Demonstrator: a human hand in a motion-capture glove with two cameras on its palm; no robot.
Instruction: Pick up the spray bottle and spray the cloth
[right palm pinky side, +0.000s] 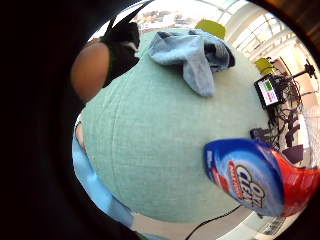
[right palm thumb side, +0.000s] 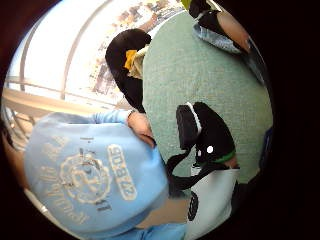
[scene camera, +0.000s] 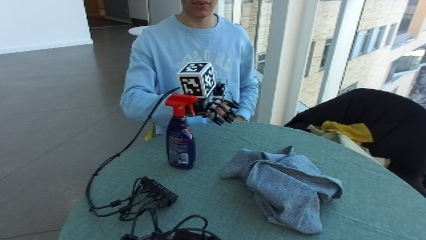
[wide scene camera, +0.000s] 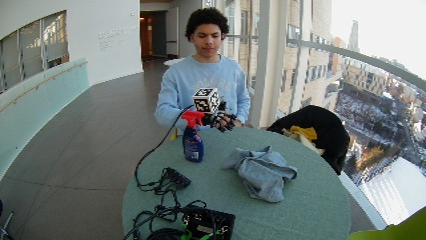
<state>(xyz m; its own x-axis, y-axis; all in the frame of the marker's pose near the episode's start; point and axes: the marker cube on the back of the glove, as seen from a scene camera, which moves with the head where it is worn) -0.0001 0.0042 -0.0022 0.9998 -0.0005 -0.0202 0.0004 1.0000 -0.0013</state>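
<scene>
The gloved fingers (scene camera: 225, 111) are spread apart and only slightly bent, holding nothing; they belong to the right hand (scene camera: 218, 109), which is raised above the table's far edge with its palm facing the table, in front of the person's light blue sweatshirt (scene camera: 160, 55). The spray bottle (scene camera: 180, 132) stands upright on the table (scene camera: 219, 200) just beside the hand, at about eight o'clock from it in the outside view, apart from the fingers; its trigger head is red and its body dark blue with a label. In the little-finger palm view the bottle (right palm pinky side: 260, 177) looms close at the edge, lying across the picture, with green tabletop between it and the cloth (right palm pinky side: 192, 55). The cloth (scene camera: 283, 185) is a crumpled grey-blue heap on the green table covering, at about four o'clock from the bottle and well apart from both the bottle and the hand. The thumb-side palm view shows the hand's own black straps and white plastic (right palm thumb side: 210, 165) over the tabletop, with the sweatshirt filling much of the picture and the person's bare hand (right palm thumb side: 141, 126) at the table's edge. At about seven o'clock from the bottle a tangle of black cables (scene camera: 143, 200) lies on the table. Beyond the table at about three o'clock, a black bag (scene camera: 373, 120) with something yellow (scene camera: 346, 131) sits by the window.
</scene>
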